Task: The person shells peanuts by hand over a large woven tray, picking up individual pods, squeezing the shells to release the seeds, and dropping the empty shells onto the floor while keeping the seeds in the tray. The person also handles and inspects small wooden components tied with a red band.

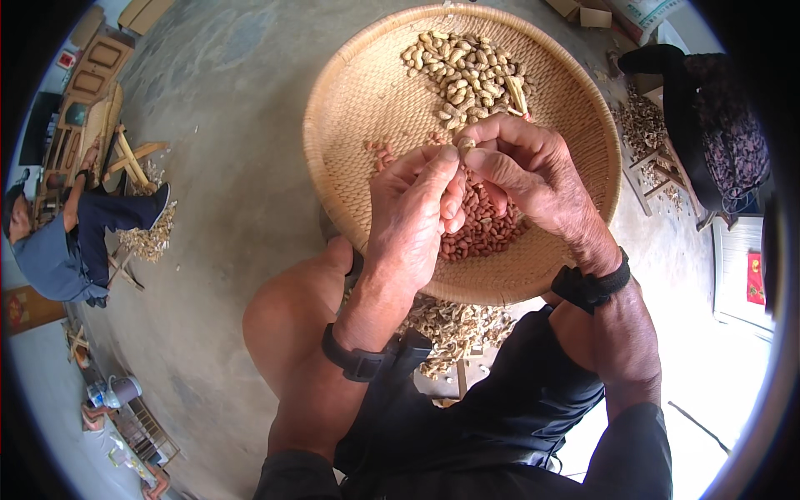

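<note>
Head view, items as we find them:

- Left hand: ours, fingers curled, thumb tip pressed to a peanut pod; clenched on it together with the other hand.
- Right hand: ours, fingers bent over, pinching the same pod from the opposite side. The pod sits between both sets of fingertips, above the middle of the basket.
- Round woven basket: shallow, tan, resting in front of our knees.
- Unshelled peanuts: a heap at the far side of the basket.
- Shelled kernels: reddish, piled in the basket just under our hands.
- Empty shells: a pile on the floor below the basket's near rim.
- Black wrist straps, one on each forearm.
- Another person: seated at far left, well apart.
</note>
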A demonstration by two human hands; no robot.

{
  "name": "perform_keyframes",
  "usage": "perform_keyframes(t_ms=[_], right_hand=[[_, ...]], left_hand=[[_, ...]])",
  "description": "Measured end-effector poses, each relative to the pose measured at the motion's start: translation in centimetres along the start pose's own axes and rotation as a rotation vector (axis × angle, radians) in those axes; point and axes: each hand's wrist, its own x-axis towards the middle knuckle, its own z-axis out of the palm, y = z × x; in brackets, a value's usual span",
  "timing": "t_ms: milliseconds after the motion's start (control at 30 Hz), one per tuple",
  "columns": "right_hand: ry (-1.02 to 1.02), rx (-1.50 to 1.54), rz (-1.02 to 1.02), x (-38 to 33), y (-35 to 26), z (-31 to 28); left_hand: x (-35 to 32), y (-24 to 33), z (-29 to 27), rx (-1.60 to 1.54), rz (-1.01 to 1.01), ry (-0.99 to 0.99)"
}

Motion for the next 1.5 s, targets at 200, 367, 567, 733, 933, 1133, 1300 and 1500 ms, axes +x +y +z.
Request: perform_keyframes(t_ms=[200, 367, 567, 733, 933, 1133, 1300, 1500], right_hand=[[-0.044, 0.082, -0.074, -0.5, -1.3, 0.4], [-0.037, 0.068, -0.094, -1.1, -1.6, 0.3], [0.063, -0.112, -0.040, -1.9, -0.9, 0.3], [0.066, 0.049, -0.024, -2.4, -1.7, 0.9], [0.068, 0.173, -0.029, -3.6, -3.1, 2.2], [0.103, 0.255, 0.033, -5.7, -3.5, 3.2], [0.114, 0.238, 0.027, -6.6, -3.2, 3.6], [0.028, 0.208, 0.003, -7.0, -2.8, 3.6]], left_hand=[[-0.3, 0.2, 0.2, -0.004, -0.034, -0.025], [-0.5, 0.0, 0.4, 0.023, -0.002, -0.016], [-1.1, -0.3, 1.3, 0.202, 0.117, 0.106], [-2.1, 0.0, 1.2, 0.232, 0.151, 0.141], [-3.6, 0.8, 1.2, 0.245, 0.244, 0.093], [-5.1, 1.4, 2.4, 0.409, 0.304, 0.070], [-6.1, 1.2, 2.1, 0.478, 0.319, 0.048], [-7.3, 0.4, 1.6, 0.480, 0.305, 0.096]])
